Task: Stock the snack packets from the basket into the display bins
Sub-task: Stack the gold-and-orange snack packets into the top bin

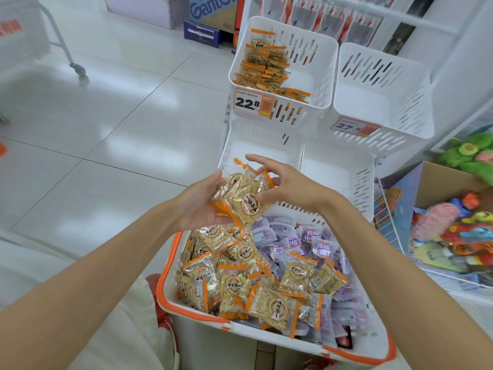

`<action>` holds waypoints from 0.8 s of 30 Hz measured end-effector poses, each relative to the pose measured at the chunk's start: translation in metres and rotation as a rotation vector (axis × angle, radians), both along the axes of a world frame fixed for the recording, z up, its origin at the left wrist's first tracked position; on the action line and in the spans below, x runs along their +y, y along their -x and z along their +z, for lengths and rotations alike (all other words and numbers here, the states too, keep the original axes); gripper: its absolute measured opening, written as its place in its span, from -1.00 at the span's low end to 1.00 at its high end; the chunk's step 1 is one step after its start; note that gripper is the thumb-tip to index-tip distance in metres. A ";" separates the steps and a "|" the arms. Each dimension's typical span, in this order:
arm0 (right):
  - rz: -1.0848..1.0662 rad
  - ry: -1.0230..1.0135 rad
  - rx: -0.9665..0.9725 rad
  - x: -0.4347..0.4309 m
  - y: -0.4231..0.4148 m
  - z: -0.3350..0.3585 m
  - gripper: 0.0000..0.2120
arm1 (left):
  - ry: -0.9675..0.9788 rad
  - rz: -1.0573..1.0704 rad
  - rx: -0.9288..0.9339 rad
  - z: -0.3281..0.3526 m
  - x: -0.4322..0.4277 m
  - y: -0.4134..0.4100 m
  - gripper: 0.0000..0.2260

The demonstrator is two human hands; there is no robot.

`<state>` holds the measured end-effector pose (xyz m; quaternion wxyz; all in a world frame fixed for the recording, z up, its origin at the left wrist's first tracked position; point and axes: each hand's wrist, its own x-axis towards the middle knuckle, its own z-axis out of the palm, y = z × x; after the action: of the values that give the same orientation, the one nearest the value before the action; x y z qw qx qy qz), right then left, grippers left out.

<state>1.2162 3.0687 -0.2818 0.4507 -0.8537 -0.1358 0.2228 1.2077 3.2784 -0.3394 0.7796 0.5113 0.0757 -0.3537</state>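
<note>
In the head view, we see the left hand (pixel 197 206) held palm up over the far edge of the basket (pixel 165 297), fingers curled round a bunch of orange-edged packets (pixel 240 198) of pale nuts or seeds. Each packet carries a round badge with Chinese characters. The right hand (pixel 285 186) meets the bunch from the right. Its thumb presses on the front packet and its middle fingers touch the far side, so it pinches that packet, while the forefinger is raised clear.

The basket is white with an orange rim and stands nearest to us. More orange-edged packets are heaped in its left half, and purple packets (pixel 321 249) printed with white Chinese characters fill its right half.

Beyond the hands stand four white slotted bins. The lower left bin (pixel 256 148) lies just past the held bunch, with the lower right bin (pixel 336 169) beside it. The upper left bin (pixel 314 52) holds a stack of matching packets (pixel 264 68) against its left wall, and its price tag (pixel 253 102) reads 22.8. The upper right bin (pixel 381 102) has a tag (pixel 354 126) reading 27.6.

Far off, a carton (pixel 213 9) shows blue letters beginning "Gant". Bright toys (pixel 453 236) sit in a box at the right.
</note>
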 end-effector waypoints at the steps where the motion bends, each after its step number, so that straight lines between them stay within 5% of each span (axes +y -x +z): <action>1: -0.038 -0.012 -0.007 -0.003 -0.001 0.001 -0.26 | 0.016 0.037 0.007 0.000 0.000 0.000 -0.59; 4: -0.152 -0.078 -0.018 -0.008 -0.003 -0.003 -0.39 | 0.052 0.098 -0.021 -0.003 -0.002 -0.002 -0.63; 11: -0.643 -0.582 0.128 0.008 0.000 -0.039 -0.70 | 0.171 0.111 -0.165 0.006 -0.014 -0.005 -0.63; 16: -0.528 -0.359 0.115 0.034 0.018 -0.049 -0.77 | 0.012 0.162 -0.287 0.004 -0.038 -0.006 -0.58; 21: -0.429 -0.262 0.161 0.012 0.010 -0.041 -0.57 | 0.019 0.090 -0.296 0.010 -0.038 -0.016 -0.57; 24: -0.330 -0.167 0.066 0.004 0.005 -0.025 -0.76 | -0.123 0.018 -0.451 0.019 -0.046 -0.023 -0.65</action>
<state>1.2111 3.0727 -0.3072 0.5549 -0.8161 0.0030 0.1616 1.2311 3.2328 -0.3200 0.7472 0.6233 -0.0741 -0.2182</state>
